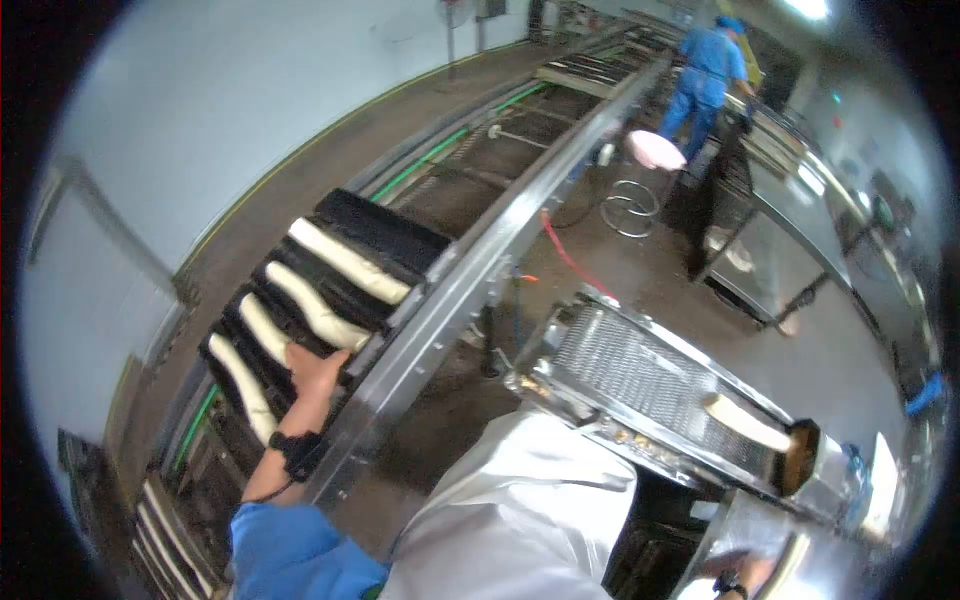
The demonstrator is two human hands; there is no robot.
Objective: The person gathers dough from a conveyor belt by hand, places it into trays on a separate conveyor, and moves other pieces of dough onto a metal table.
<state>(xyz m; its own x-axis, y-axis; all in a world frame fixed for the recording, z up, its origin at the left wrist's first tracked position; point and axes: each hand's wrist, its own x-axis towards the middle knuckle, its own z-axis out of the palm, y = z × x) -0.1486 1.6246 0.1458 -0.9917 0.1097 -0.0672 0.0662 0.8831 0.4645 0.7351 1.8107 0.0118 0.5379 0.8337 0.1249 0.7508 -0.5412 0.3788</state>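
Note:
My left hand (315, 372) reaches over a black baking pan (385, 232) with several long grooves. Its fingers are spread, with thumb and fingertips at the near ends of two pale dough strips. One dough strip (312, 305) ends by the thumb, and another dough strip (262, 330) ends beside the fingers. Farther along lies a third dough strip (345, 260). At the bottom right, my right hand (755, 572) is closed along a long dough strip (788, 565); its fingers are blurred and partly hidden.
A metal rail (440, 320) runs beside the pan conveyor. On my right, a mesh-belt conveyor (630, 365) carries another dough piece (745, 422). A pink-topped stool (655, 150) stands farther off. Beyond it, a person in blue (708, 75) works at a steel table (795, 215).

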